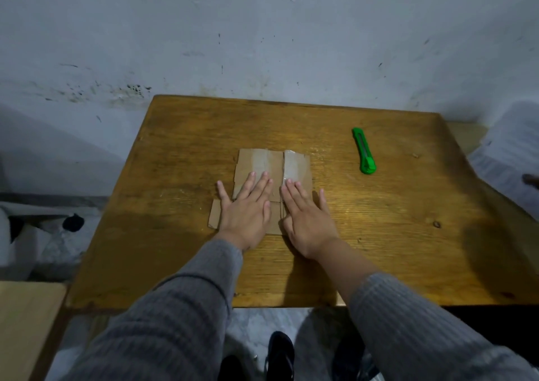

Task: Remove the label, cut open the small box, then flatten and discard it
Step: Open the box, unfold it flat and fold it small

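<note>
The small cardboard box [264, 163] lies cut open and flat on the wooden table [180, 153], brown with strips of clear tape on its panels. My left hand [246, 211] rests palm down on its left half, fingers spread. My right hand [306, 214] lies palm down on its right half, fingers spread too. Both hands cover the near part of the cardboard. A green utility knife [364, 151] lies on the table to the right, apart from the box and both hands. No label is visible.
The table stands against a stained white wall [262, 30]. A light wooden surface [26, 322] sits at the lower left beside the table. White fabric or plastic [510, 153] shows at the right edge. The floor and my feet show below the table's near edge.
</note>
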`<state>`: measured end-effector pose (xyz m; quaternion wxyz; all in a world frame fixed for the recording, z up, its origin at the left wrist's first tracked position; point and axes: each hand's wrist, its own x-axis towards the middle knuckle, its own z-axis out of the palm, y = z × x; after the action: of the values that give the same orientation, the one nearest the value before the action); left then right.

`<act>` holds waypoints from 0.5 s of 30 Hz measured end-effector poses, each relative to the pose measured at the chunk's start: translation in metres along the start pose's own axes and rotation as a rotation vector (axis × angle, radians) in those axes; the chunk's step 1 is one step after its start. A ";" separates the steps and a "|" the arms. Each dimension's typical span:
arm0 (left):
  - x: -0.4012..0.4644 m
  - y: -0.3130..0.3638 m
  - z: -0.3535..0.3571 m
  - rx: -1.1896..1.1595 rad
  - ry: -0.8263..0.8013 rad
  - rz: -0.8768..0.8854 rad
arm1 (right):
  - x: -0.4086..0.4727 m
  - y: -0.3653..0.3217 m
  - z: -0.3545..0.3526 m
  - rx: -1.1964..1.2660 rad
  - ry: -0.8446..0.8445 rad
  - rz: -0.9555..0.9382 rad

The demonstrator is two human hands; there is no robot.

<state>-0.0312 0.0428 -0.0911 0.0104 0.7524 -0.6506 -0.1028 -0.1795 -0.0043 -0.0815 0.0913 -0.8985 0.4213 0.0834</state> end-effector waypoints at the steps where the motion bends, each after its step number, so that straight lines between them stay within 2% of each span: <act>1: 0.000 -0.001 -0.001 -0.008 -0.004 0.002 | 0.000 0.000 -0.003 -0.027 -0.022 -0.001; 6: -0.007 -0.009 -0.010 -0.042 -0.018 0.037 | 0.001 0.001 -0.002 0.063 -0.067 0.032; 8: -0.018 -0.022 -0.009 -0.054 0.032 -0.083 | 0.001 -0.001 0.000 0.084 -0.061 0.053; 12: -0.044 -0.049 0.002 -0.222 0.096 -0.437 | 0.001 -0.001 -0.001 0.070 -0.063 0.055; 15: -0.055 -0.052 0.008 -0.264 0.141 -0.404 | 0.002 -0.001 0.000 0.054 -0.061 0.050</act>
<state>0.0113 0.1060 -0.0987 0.1333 0.8645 -0.4656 -0.1341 -0.1777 -0.0048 -0.0816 0.1262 -0.8819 0.4427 0.1017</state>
